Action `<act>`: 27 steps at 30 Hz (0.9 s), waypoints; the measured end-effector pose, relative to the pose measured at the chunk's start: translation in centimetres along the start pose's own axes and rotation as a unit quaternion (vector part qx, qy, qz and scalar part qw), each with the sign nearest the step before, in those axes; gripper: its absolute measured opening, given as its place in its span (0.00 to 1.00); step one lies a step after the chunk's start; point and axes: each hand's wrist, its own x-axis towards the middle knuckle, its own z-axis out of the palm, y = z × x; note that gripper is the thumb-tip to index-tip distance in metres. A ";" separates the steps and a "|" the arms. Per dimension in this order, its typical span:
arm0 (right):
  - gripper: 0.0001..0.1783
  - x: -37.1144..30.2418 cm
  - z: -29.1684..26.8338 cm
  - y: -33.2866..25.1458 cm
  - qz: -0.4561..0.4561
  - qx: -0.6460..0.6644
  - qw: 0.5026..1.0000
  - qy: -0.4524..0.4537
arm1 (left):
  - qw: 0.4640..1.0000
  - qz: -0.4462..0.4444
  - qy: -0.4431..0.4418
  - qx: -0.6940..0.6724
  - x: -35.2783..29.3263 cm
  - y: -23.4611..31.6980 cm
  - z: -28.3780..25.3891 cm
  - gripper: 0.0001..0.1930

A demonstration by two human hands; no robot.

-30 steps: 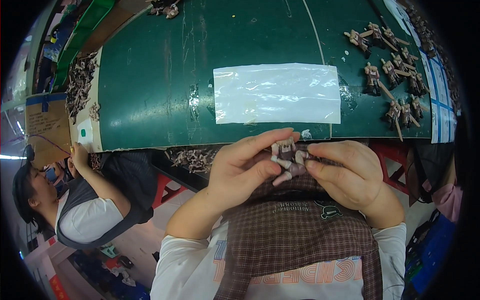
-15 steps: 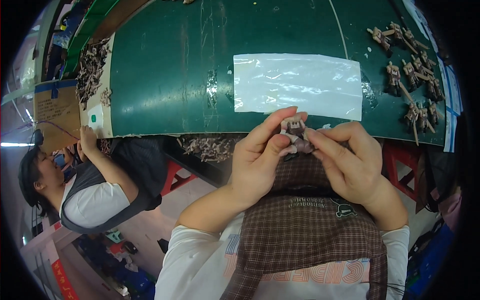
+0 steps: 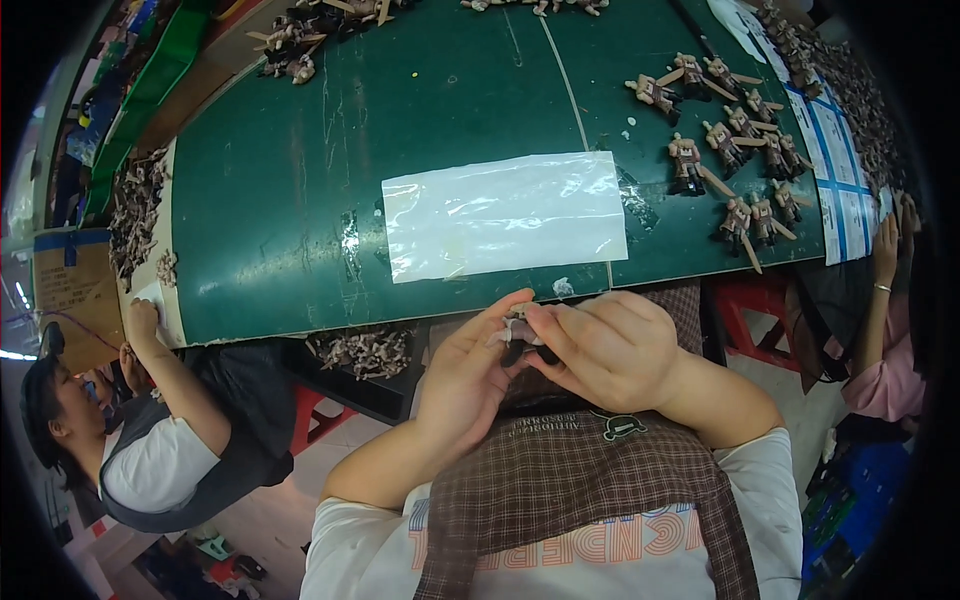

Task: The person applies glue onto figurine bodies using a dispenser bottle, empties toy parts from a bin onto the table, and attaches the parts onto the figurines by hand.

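Observation:
Just off the table's near edge, both of my hands hold one small toy figure (image 3: pixel 512 335), pale and brown with dark parts. The thumb and fingers of my left hand (image 3: pixel 462 375) grip it from the left. From the right, my right hand (image 3: pixel 615 350) pinches its upper part, covering much of the figure. A white sheet (image 3: pixel 505 218) with a glossy cover lies on the green table (image 3: pixel 270 220) beyond my hands. Several similar figures (image 3: pixel 686 165) with flat tan pieces stand or lie at the table's right side.
Piles of small brown parts lie at the table's left edge (image 3: pixel 138 205) and in a dark tray (image 3: pixel 365 352) below it. More figures (image 3: pixel 335 25) sit at the far side. A co-worker (image 3: pixel 150 420) is at left; another person's arm (image 3: pixel 885 270) shows at right. A red stool (image 3: pixel 750 325) stands under the table.
The view has shifted, so more of the far and right side shows. The figure has been turned in my hands, and my right hand now covers more of its upper part.

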 end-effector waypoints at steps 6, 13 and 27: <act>0.36 3.0 -4.7 3.8 0.040 0.056 0.990 -0.120 | 0.989 -0.075 -0.076 0.100 -0.9 2.4 -2.9 0.21; 0.17 10.0 -1.3 16.9 0.097 -0.144 0.980 -0.095 | 0.913 -0.104 0.147 0.365 -4.7 6.7 -14.7 0.19; 0.12 19.2 5.2 23.2 0.109 0.036 0.993 0.009 | 0.683 0.150 -0.291 0.653 3.5 8.0 4.9 0.15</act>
